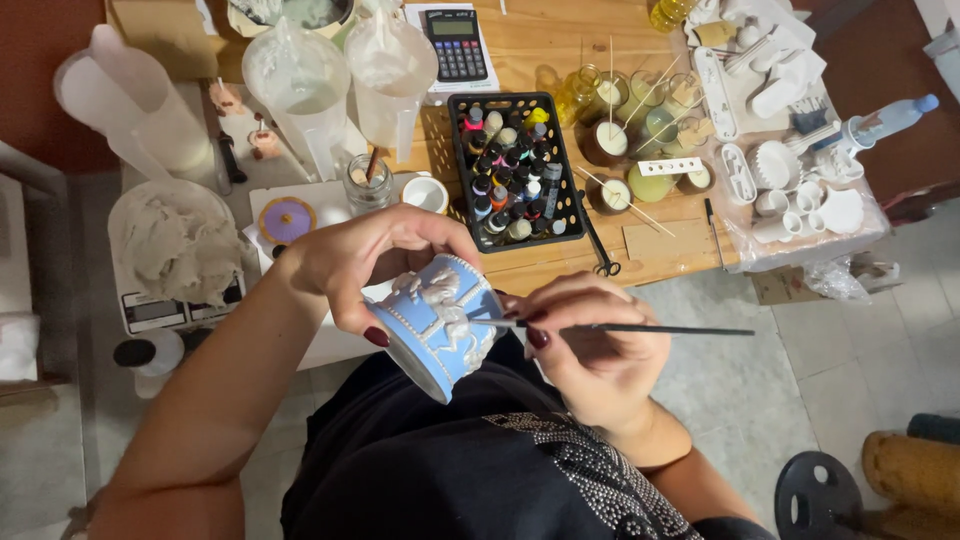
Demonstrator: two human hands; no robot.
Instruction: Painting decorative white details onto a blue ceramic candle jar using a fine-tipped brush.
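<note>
The left hand [365,262] grips closed around a light blue ceramic pot with white relief figures [440,325]; the right hand [590,345] pinches a thin dark paintbrush [640,328], its tip touching the pot.

Single head cam, looking steeply down over the person's own chest and lap. Hands sit close, mid-frame. Beyond them the wooden desk [560,262] fills the upper frame, its near edge running across; floor tiles [740,390] at lower right.
</note>
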